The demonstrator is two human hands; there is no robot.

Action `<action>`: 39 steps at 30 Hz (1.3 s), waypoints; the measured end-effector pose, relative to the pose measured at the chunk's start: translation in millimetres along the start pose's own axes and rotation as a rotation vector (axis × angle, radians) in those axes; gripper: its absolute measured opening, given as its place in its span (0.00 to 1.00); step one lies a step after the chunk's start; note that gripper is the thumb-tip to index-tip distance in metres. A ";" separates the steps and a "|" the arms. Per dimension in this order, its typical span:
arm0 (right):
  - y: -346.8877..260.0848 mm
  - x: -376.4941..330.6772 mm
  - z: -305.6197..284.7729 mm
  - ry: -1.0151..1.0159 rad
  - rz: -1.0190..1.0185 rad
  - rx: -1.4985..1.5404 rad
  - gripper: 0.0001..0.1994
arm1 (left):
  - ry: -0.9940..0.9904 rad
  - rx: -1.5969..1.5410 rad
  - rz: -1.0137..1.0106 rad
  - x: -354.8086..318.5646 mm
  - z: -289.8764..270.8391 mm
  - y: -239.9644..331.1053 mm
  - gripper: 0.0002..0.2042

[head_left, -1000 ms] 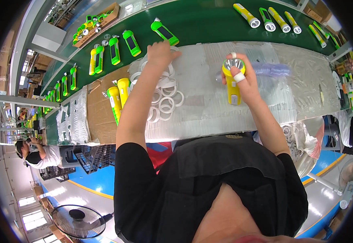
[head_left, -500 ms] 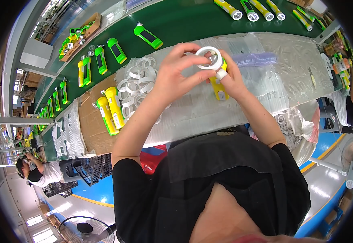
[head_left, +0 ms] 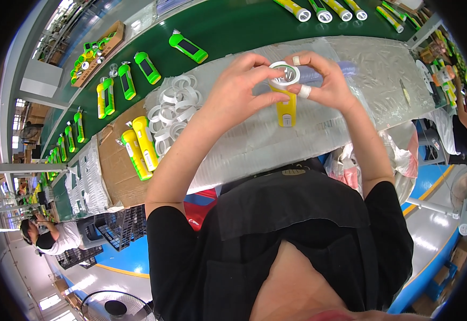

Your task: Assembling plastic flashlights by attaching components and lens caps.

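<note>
Both hands meet above the counter; left hand and right hand pinch a white ring onto the upright yellow flashlight, steadying its head; spare rings lie within left reach.

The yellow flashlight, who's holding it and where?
Both hands, left hand and right hand, pinch the white ring at the yellow flashlight's head end.

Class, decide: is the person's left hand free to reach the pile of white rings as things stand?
Probably not at once: the left hand is gripping the yellow torch with the right hand. The white rings lie unobstructed nearby.
</note>
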State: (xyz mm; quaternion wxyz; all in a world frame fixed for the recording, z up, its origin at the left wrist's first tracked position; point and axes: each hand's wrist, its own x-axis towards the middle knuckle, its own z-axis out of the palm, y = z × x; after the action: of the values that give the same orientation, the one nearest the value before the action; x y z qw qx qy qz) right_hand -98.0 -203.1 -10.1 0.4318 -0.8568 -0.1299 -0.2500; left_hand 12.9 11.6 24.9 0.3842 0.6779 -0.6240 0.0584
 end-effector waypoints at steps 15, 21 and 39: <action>-52.0 50.4 -39.5 -0.480 0.176 -0.645 0.20 | 0.052 -0.144 -0.132 15.6 49.9 5.7 0.18; -44.1 40.2 -34.0 -0.299 0.088 -0.650 0.24 | 0.059 -0.112 -0.153 13.3 50.4 9.1 0.18; -77.5 54.0 -27.7 -0.571 0.550 -0.966 0.18 | 0.117 -0.100 -0.076 8.7 57.7 7.1 0.18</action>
State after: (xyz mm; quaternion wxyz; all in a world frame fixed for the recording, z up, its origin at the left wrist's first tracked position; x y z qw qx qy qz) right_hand -95.4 -179.0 85.4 -0.0077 -0.9905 0.1127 0.0788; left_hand -14.6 -29.1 -7.3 0.4553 0.6765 -0.5764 0.0522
